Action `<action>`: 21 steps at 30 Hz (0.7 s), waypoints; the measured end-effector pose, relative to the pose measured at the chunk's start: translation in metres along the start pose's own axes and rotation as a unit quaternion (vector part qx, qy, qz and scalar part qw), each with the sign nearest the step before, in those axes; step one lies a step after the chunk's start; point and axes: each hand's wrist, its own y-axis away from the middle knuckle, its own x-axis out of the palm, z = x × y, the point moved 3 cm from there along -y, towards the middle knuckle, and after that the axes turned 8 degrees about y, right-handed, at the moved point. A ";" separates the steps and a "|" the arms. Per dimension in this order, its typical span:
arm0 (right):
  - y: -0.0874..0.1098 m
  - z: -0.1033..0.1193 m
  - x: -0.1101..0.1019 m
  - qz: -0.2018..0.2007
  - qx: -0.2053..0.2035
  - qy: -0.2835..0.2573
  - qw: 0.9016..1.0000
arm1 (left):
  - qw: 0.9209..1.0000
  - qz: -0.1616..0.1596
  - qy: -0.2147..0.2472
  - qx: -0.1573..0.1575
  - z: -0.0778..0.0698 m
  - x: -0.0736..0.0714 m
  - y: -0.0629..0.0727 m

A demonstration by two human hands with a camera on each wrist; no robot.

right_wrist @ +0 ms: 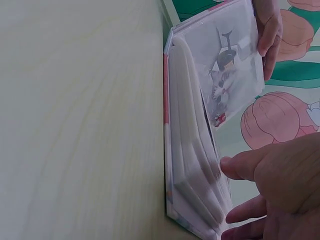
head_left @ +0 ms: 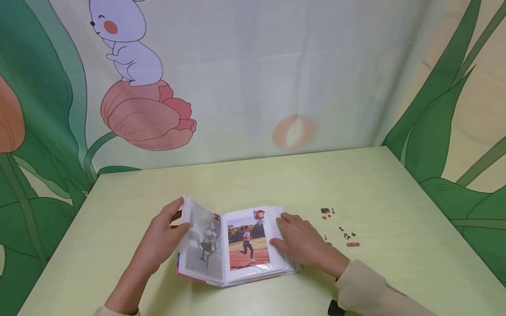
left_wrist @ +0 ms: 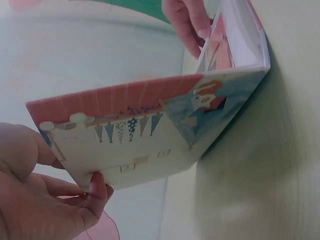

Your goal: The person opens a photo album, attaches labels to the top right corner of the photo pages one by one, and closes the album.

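A small photo album (head_left: 225,274) stands spread on the table, with its left side tilted up. My left hand (head_left: 160,235) pinches the outer edge of that raised side. In the left wrist view, the cover (left_wrist: 145,145) shows a red band and a row of printed pennants. On the right page is a photo (head_left: 248,245) of a runner on a track, with a cartoon dog sticker (head_left: 259,215) above it. My right hand (head_left: 302,239) rests on the right margin of this page, thumb and fingers spread. A greyish photo (right_wrist: 227,57) sits in the left page's clear sleeve.
To the right of the album, a clear sheet with several small stickers (head_left: 353,244) lies on the pale table (head_left: 395,197). A black object (head_left: 336,308) is by the right sleeve at the front edge. Behind the table hangs a printed curtain (head_left: 245,87) with a rabbit and flowers.
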 end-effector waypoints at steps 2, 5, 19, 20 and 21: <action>0.001 -0.001 -0.001 -0.001 -0.001 -0.006 1.000 | 1.000 0.005 -0.008 0.015 -0.004 0.006 0.003; 0.003 -0.002 -0.001 0.001 -0.002 -0.012 1.000 | 0.999 0.016 -0.013 0.033 -0.009 0.016 0.008; 0.007 -0.003 -0.009 -0.020 -0.014 -0.024 0.999 | 0.995 0.004 -0.073 0.070 -0.026 0.064 0.014; 0.007 -0.003 -0.009 -0.020 -0.013 -0.027 0.999 | 0.994 0.005 -0.076 0.077 -0.027 0.068 0.013; 0.008 -0.003 -0.010 -0.020 -0.013 -0.030 0.999 | 0.993 0.007 -0.078 0.084 -0.027 0.072 0.013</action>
